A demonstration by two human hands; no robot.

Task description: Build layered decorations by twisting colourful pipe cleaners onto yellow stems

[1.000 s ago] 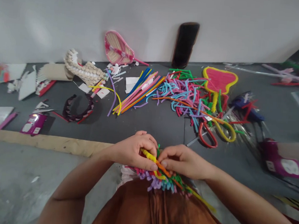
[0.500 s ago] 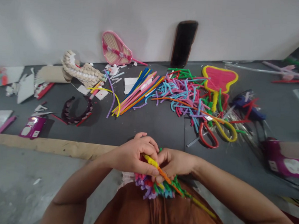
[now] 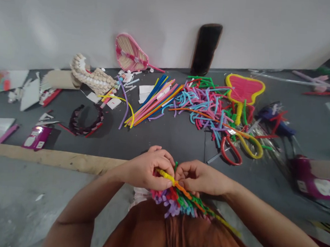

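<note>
At lower centre, the left hand point(image 3: 152, 169) and right hand point(image 3: 203, 178) pinch the multicoloured pipe-cleaner piece point(image 3: 176, 203) between nearly closed fingers.

The left hand point(image 3: 149, 170) hides one end of the yellow pipe-cleaner strand point(image 3: 165, 174), and the right hand point(image 3: 206, 178) covers part of the multicoloured pipe-cleaner bundle point(image 3: 173, 207). Far left of the hands, the picture's edge cuts off the colourful card point(image 3: 15, 80); far right, the purple-and-white object point(image 3: 309, 182) is blurred.
</note>
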